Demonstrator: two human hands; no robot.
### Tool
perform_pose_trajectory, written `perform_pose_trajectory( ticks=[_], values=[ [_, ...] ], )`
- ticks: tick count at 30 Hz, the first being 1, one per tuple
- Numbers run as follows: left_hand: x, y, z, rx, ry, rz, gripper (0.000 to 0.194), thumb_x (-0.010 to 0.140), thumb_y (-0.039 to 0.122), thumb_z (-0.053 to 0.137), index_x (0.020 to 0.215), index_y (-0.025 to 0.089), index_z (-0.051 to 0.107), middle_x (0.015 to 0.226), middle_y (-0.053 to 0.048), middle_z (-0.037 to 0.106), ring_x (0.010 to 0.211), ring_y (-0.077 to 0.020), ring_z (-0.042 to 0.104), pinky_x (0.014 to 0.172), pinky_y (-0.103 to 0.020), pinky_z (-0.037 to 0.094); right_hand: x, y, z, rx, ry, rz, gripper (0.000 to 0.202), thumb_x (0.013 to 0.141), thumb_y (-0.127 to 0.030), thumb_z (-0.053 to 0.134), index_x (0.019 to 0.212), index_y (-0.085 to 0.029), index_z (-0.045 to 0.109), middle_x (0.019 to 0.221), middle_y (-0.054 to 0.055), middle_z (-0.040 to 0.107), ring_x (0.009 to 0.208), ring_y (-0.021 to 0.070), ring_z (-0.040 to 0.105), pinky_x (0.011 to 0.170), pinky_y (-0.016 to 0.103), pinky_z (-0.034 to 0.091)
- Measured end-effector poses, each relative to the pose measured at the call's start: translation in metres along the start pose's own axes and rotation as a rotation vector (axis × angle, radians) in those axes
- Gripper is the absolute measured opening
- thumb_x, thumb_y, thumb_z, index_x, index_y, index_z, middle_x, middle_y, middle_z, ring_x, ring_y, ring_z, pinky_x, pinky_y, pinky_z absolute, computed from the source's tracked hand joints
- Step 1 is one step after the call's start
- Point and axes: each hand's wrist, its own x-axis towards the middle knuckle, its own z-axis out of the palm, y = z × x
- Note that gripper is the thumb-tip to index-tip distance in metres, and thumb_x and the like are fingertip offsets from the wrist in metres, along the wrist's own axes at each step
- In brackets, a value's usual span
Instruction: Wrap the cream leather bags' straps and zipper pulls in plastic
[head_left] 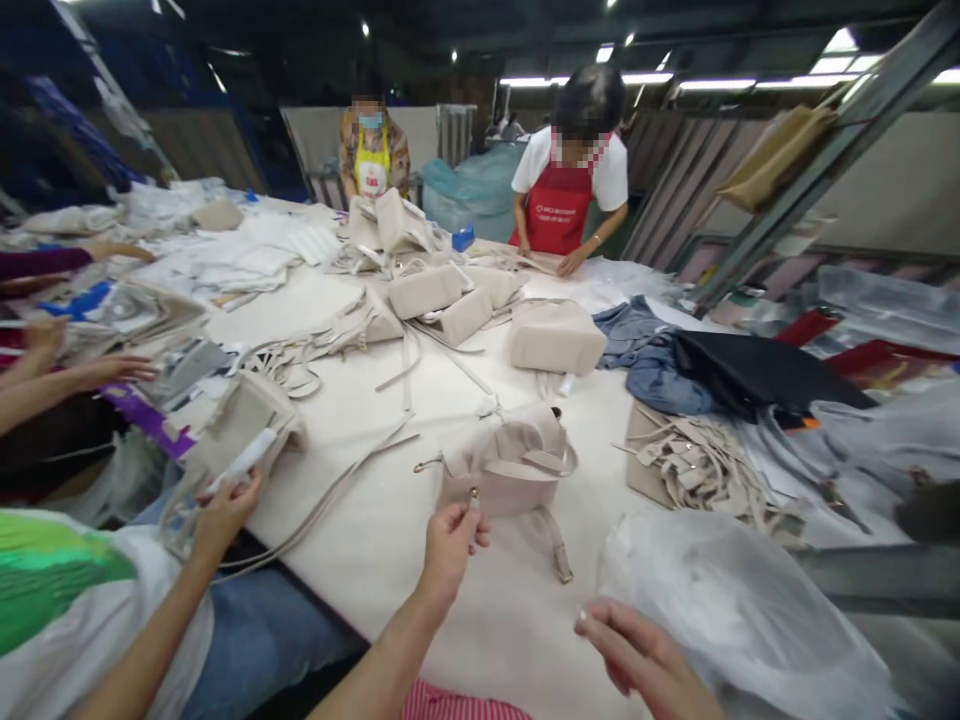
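A beige bag (495, 490) with loops of strap on top rests on the white table in front of me. My left hand (454, 540) pinches a short strap end with a small gold fitting (474, 493) at the bag's near side. A buckled strap (559, 550) hangs off the bag's right side onto the table. Nearer to me and to the right, my right hand (637, 650) is closed at the fingertips, with something small and whitish there that I cannot make out. It is apart from the bag.
Beige bags (559, 335) are heaped mid-table. Straps (690, 465) and clear plastic (720, 590) lie at the right, near dark cloth (757, 365). At the left, a person's hand (229, 505) holds another bag (247, 425). Two people in aprons stand across the table (337, 520).
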Motion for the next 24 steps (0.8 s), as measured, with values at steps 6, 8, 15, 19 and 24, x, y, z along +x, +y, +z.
perform_pose_trajectory(
  ticks=[6,8,15,19,24],
  values=[
    [-0.005,-0.001,0.002,0.014,0.028,0.009,0.027,0.07,0.039,0.056,0.066,0.012,0.06,0.061,-0.004,0.064,0.047,-0.0108,0.055,0.043,-0.02,0.032,0.073,-0.086,0.053,-0.072,-0.361,-0.296,0.031,0.075,-0.046,0.053,0.064,-0.018,0.058,0.057,-0.003,0.046,0.058,0.0115,0.037,0.058,0.026,0.031],
    [-0.005,-0.002,0.004,0.025,0.052,0.003,0.025,0.07,0.036,0.054,0.066,0.013,0.06,0.06,-0.004,0.063,0.045,-0.0107,0.054,0.041,-0.02,0.031,0.094,-0.089,0.062,-0.158,-0.401,-0.36,0.029,0.076,-0.042,0.051,0.063,-0.018,0.059,0.062,-0.001,0.054,0.061,0.0126,0.043,0.061,0.026,0.033],
    [-0.009,-0.003,0.004,0.074,0.077,0.06,0.019,0.074,0.028,0.051,0.065,0.014,0.059,0.061,-0.001,0.06,0.049,-0.0104,0.056,0.044,-0.019,0.036,0.127,-0.072,0.074,-0.341,-0.412,-0.393,0.03,0.077,-0.041,0.05,0.059,-0.019,0.061,0.063,0.001,0.062,0.065,0.0162,0.053,0.065,0.027,0.039],
    [-0.014,-0.001,0.0,0.152,0.069,0.082,0.016,0.075,0.022,0.049,0.071,0.015,0.063,0.067,-0.003,0.064,0.056,-0.0125,0.06,0.047,-0.019,0.039,0.129,-0.071,0.081,-0.328,-0.387,-0.377,0.031,0.076,-0.042,0.051,0.059,-0.019,0.063,0.064,0.002,0.064,0.067,0.0177,0.055,0.067,0.028,0.04],
    [-0.021,0.001,-0.005,0.194,0.09,0.159,0.029,0.081,0.02,0.047,0.108,0.018,0.056,0.069,-0.001,0.066,0.058,-0.0143,0.063,0.052,-0.022,0.044,0.129,-0.067,0.084,-0.268,-0.341,-0.355,0.032,0.075,-0.046,0.054,0.058,-0.02,0.063,0.064,0.001,0.063,0.067,0.0178,0.054,0.067,0.029,0.038]
  ],
)
